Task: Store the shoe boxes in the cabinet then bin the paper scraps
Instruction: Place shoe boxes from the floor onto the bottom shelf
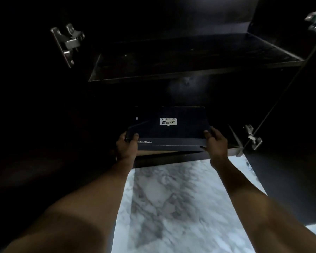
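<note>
While both arms reach forward into the dark cabinet (171, 92), a dark shoe box (169, 127) with the white words "Onitsuka Tiger" on its lid sits at the front of the lowest compartment, under a dark shelf (190, 70). The box is held at its two near corners. The left hand (127, 146) closes around the left corner: the thumb lies on the lid and the other fingers go down along the side, so the grip is narrow and firm. The right hand (215, 141) holds the right corner in the same way, with the thumb tip on the lid edge and the fingers curled along the side wall. Whether the bottom of the box rests fully on the cabinet floor I cannot tell, because it is too dark there. Metal hinges (68, 41) shine on the left wall, and another hinge (253, 136) is at the lower right. Below the arms is a white marble floor (181, 207) with grey veins.
</note>
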